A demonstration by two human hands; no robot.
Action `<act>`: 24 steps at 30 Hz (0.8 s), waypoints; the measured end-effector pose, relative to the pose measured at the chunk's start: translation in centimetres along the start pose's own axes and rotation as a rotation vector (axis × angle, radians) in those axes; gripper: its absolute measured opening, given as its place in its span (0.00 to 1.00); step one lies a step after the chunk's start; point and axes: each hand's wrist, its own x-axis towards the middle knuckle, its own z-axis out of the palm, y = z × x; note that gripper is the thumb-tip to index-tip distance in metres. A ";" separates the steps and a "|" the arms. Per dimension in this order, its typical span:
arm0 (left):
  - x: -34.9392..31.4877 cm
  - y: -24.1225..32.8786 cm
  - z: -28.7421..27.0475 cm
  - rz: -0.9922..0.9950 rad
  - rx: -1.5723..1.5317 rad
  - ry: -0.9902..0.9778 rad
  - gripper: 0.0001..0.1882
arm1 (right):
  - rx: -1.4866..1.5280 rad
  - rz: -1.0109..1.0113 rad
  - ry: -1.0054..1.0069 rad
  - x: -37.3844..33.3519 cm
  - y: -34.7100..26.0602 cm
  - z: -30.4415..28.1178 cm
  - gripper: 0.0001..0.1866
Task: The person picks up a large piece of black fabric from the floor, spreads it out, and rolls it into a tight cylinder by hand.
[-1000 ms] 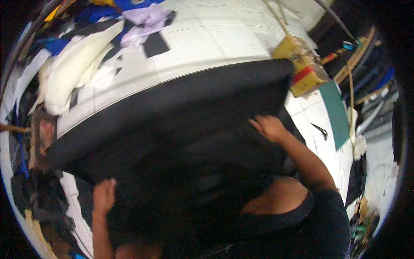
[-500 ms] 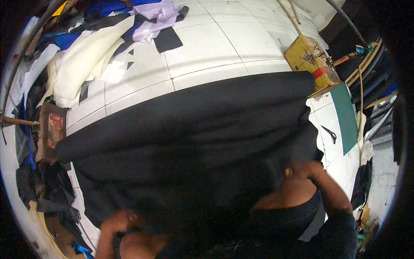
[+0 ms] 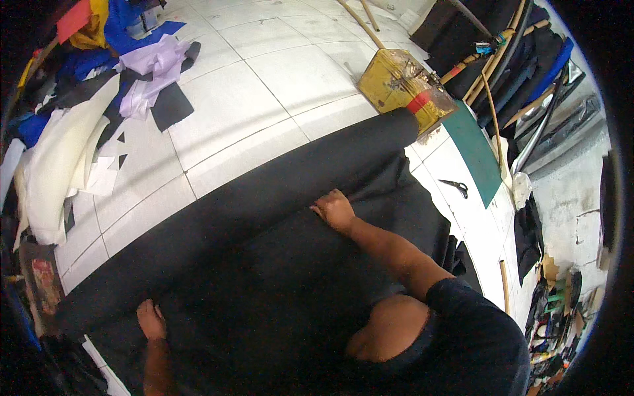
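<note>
A wide sheet of black fabric (image 3: pixel 277 290) covers the floor in front of me. Its far side forms a long thick roll (image 3: pixel 264 191), slanting from lower left to upper right. My left hand (image 3: pixel 152 320) rests on the fabric near the roll's left part, fingers laid forward. Farther right, my right hand (image 3: pixel 335 211) presses on the cloth along the roll's near side, its fingers slightly bent but not visibly gripping. My bare knee (image 3: pixel 396 327) is on the fabric near my right arm.
A yellow metal tin (image 3: pixel 389 79) stands at the roll's right end, near a green sheet (image 3: pixel 472 152). Black scissors (image 3: pixel 456 188) lie on the white tiles. Cream (image 3: pixel 56 171) and lilac (image 3: pixel 152 66) cloth pieces are heaped at left. A brown box (image 3: pixel 43 280) sits by the roll's left end.
Both hands have moved forward from the near part of the fabric to beside the roll, the right one also leftward. The view has turned, so the roll now slants more steeply.
</note>
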 end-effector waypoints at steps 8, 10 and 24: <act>1.8 1.6 -6.0 -0.102 -0.149 0.252 0.07 | 0.188 0.168 0.158 2.3 -0.2 -2.4 0.15; -0.9 -0.8 -7.6 -0.137 -0.196 0.348 0.09 | 0.187 0.147 0.066 5.1 -3.0 -7.0 0.17; -23.7 16.0 -24.5 -0.235 -0.319 -1.010 0.15 | 0.287 0.304 -1.087 -28.2 -5.1 -17.4 0.19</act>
